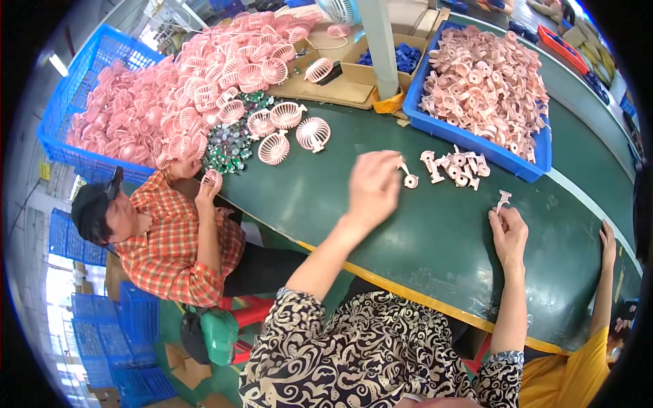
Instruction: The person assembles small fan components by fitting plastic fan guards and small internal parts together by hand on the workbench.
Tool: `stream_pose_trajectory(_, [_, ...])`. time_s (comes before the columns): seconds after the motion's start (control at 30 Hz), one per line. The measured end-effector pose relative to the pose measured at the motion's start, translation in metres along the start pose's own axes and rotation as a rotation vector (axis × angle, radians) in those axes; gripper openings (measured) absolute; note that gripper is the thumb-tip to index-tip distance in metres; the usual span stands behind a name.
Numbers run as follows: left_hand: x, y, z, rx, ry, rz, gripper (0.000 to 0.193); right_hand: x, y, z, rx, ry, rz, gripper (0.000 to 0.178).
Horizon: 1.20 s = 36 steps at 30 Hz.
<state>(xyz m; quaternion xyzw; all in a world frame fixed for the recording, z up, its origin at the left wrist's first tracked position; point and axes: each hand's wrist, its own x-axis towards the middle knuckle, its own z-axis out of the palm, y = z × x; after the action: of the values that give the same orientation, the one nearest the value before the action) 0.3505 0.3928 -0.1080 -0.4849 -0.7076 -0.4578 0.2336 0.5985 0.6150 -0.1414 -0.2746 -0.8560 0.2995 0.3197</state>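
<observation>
My left hand [374, 190] is over the green work surface, its fingers curled and slightly blurred. At its fingertips is a small pale-pink plastic bracket [410, 181] with a ring-shaped end; whether it has left the surface is hard to tell. Farther right, my right hand [510, 236] pinches another pink plastic bracket [504, 198] between thumb and fingers, its T-shaped end pointing up and away. Between and beyond my hands lies a small loose group of the same brackets [461, 166]. A blue tray [469, 144] heaped with more of them stands behind that group.
On the left, a co-worker in a checked shirt [170, 238] holds a round pink grille [212, 178]. A blue crate [109, 44] and a large heap of pink grilles [231, 75] stand beyond. A metal post [377, 47] rises at the back. Another person's hand [607, 241] rests at right.
</observation>
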Motion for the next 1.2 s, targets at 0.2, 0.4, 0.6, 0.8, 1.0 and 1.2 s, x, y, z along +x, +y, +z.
stream_pose_trajectory(0.2, [-0.042,-0.052,-0.067,0.158,0.008,-0.289,0.018,0.002,0.000,0.002,-0.017,-0.002,0.001,0.014])
stream_pose_trajectory(0.4, [-0.058,-0.045,-0.053,0.082,-0.090,-0.339,0.014,0.001,-0.004,0.005,-0.020,0.017,0.002,0.013])
stream_pose_trajectory(0.6, [-0.059,-0.035,-0.042,0.061,-0.200,-0.243,0.013,0.000,-0.007,0.004,-0.028,0.015,-0.003,0.012])
stream_pose_trajectory(0.8, [-0.066,-0.020,-0.037,0.107,-0.214,-0.166,0.017,0.000,-0.010,-0.002,-0.035,0.016,-0.025,0.012])
stream_pose_trajectory(1.0, [-0.071,-0.012,-0.038,0.088,-0.213,-0.149,0.017,-0.002,-0.009,-0.001,-0.019,0.016,-0.025,0.012])
stream_pose_trajectory(1.2, [-0.068,0.011,-0.047,0.040,-0.129,-0.091,0.020,-0.003,-0.007,-0.002,-0.014,0.001,-0.022,0.011])
